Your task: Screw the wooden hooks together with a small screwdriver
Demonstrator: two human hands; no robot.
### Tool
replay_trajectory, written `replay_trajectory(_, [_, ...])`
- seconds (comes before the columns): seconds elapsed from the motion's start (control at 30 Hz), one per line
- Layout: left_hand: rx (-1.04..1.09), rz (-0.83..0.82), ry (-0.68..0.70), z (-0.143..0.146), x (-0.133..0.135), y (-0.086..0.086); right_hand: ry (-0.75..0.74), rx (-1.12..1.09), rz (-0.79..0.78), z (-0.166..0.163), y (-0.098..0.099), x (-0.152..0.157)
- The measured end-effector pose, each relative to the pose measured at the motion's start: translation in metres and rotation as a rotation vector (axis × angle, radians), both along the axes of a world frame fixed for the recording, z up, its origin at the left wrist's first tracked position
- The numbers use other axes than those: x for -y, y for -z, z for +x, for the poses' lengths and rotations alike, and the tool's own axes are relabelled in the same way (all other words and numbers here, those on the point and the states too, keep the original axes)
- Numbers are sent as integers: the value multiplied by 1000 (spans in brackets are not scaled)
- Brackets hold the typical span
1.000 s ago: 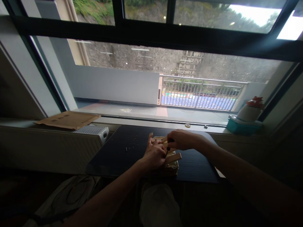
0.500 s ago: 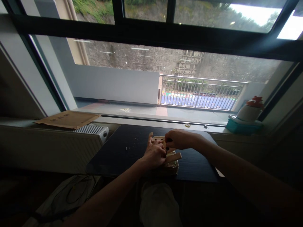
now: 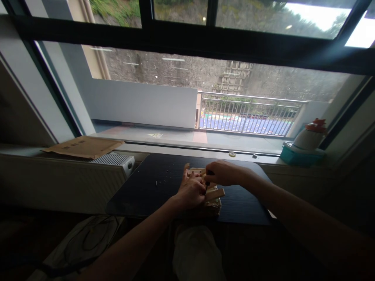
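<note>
My right hand (image 3: 218,172) is closed around the dark handle of a screwdriver (image 3: 207,184), held upright with its shaft pointing down at the wood. My left hand (image 3: 191,190) bends over a small wooden assembly (image 3: 195,171), its fingers gripping and pressing the wood beside the screwdriver's tip. A flat wooden strip (image 3: 216,194) sticks out to the right under the screwdriver. Beneath these pieces lies a thick, box-like block (image 3: 209,210) with a worn edge. The exact spot where the tip meets the wood is hidden by my left fingers.
The dark table (image 3: 134,195) carries a small screw (image 3: 156,183) and scattered bits to the left. Behind stand a radiator (image 3: 114,160) with a brown envelope (image 3: 84,147), and the window sill with a teal box (image 3: 300,155) and a white, red-topped bottle (image 3: 310,134).
My right hand has shifted very slightly to the right with the screwdriver. My left hand and the wooden pieces stay where they were.
</note>
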State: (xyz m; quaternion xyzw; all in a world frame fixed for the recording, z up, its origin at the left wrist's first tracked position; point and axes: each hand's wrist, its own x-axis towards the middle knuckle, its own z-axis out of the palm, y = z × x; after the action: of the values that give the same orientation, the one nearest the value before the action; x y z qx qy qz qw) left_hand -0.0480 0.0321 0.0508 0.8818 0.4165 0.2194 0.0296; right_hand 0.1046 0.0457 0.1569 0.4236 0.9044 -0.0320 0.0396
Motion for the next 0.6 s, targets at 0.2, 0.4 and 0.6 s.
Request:
replay_trajectory(0.2, [-29,7,-19,-1,0,0,2,-83,-19,10,1,-2])
replay_trajectory(0.4, [-34,12,-23,0,-1,1,-26,-103,-56,14,2,0])
replay_trajectory(0.6, [-18,38,-26,0,0,2,48,-148,15,14,13,-2])
